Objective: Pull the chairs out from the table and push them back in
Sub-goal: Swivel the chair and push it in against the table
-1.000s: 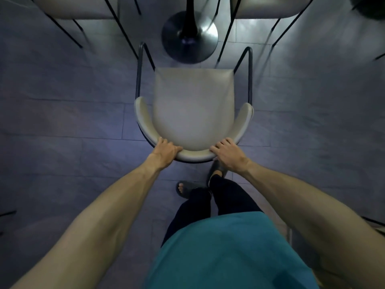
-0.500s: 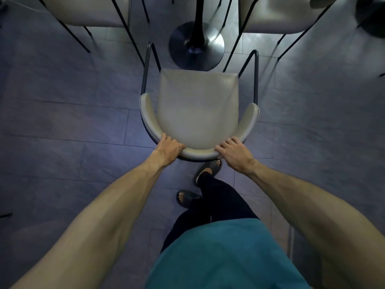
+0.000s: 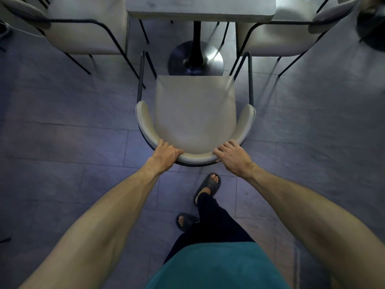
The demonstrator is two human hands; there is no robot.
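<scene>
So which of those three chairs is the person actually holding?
The middle chair, the one nearest the person. The left hand and right hand both grip its curved backrest. The left chair and right chair stand untouched beside the table.

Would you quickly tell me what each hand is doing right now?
Left hand: closed on the chair backrest, left part.
Right hand: closed on the same backrest, right part.

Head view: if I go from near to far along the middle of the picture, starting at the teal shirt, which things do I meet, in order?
Teal shirt → rear sandal → front sandal → chair backrest, gripped by left hand and right hand → chair seat → table base → tabletop.
</scene>
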